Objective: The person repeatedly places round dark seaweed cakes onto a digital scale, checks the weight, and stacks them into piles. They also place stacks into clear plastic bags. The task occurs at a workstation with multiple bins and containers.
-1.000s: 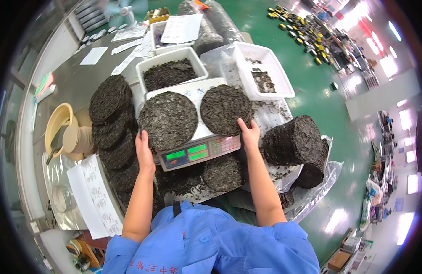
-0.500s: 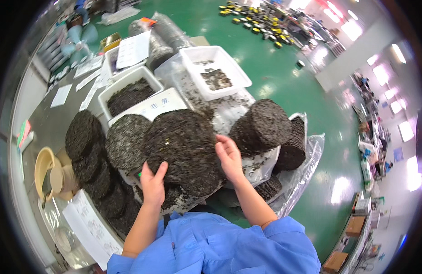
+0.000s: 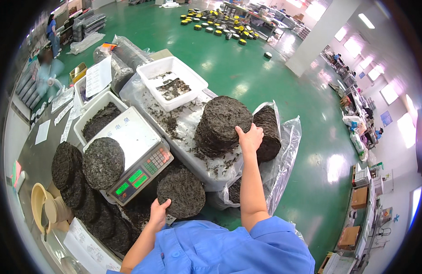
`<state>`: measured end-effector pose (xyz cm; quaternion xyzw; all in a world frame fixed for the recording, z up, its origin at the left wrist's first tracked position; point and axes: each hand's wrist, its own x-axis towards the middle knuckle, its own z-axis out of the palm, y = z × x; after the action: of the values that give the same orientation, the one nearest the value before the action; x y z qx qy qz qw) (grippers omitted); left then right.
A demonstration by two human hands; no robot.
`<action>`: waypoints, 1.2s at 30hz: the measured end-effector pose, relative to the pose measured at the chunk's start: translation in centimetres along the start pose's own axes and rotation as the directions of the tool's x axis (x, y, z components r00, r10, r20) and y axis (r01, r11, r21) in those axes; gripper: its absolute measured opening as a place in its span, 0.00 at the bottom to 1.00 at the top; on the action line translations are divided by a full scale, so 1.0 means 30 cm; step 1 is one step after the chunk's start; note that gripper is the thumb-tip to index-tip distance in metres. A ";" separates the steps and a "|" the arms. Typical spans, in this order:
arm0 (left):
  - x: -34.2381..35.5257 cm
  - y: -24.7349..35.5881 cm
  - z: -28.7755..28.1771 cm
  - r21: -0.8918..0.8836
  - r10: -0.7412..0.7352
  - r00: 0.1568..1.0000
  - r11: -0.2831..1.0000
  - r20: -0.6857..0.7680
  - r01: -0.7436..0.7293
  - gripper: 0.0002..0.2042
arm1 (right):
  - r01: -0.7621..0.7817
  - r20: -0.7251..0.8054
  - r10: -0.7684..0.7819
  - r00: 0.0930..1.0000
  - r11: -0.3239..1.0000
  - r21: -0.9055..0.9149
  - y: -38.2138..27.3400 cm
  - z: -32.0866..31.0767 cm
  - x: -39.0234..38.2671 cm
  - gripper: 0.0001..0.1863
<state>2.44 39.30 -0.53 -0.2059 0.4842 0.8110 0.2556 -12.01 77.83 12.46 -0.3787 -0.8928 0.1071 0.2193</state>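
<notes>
My left hand (image 3: 159, 213) grips the lower left edge of a dark round cake of what looks like dried seaweed (image 3: 181, 192), thumb on its face. The cake is tilted toward me, close to the front of the scale (image 3: 133, 132). My right hand (image 3: 250, 139) is closed on the right edge of the top cake in a tall seaweed stack (image 3: 215, 132); some fingertips are hidden. This stack stands on a plastic-covered surface right of the scale. Another round cake (image 3: 104, 163) lies at the scale's left front corner, beside its lit green display.
A white tub with dark scraps (image 3: 172, 82) stands beyond the stack. A second tub (image 3: 99, 114) sits behind the scale. Overlapping cakes (image 3: 78, 192) line the left, near a yellow basin (image 3: 39, 205). More cakes (image 3: 268, 137) lie in clear plastic at right.
The dark round mass between my hands is no longer over the scale, whose display now shows. My right hand has gone to the stack; my left holds a cake lower down. The view has turned.
</notes>
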 end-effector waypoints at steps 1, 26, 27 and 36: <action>0.021 -0.045 -0.015 -0.038 -0.070 0.996 0.997 -0.046 0.068 0.15 | -0.008 -0.011 0.008 1.000 1.000 -0.029 -0.010 -0.006 0.001 0.38; 0.239 -0.354 -0.114 0.804 0.493 0.801 0.594 -0.340 -0.024 0.38 | 0.575 -0.033 -0.904 0.427 0.243 0.781 -0.611 0.040 -0.537 0.15; 0.240 -0.357 -0.127 0.795 0.455 0.818 0.607 -0.351 0.003 0.39 | 0.684 -0.035 -0.951 0.307 0.195 0.703 -0.616 0.112 -0.586 0.16; -0.108 -0.160 -0.326 0.185 0.353 0.836 0.935 -0.419 -0.302 0.18 | 0.631 -0.009 -0.885 0.465 0.325 0.705 -0.416 0.042 -0.657 0.21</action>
<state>8.75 31.82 -6.27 -0.2855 0.6021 0.7456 0.0061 -8.30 54.91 9.67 0.2214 -0.8946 0.3459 0.1763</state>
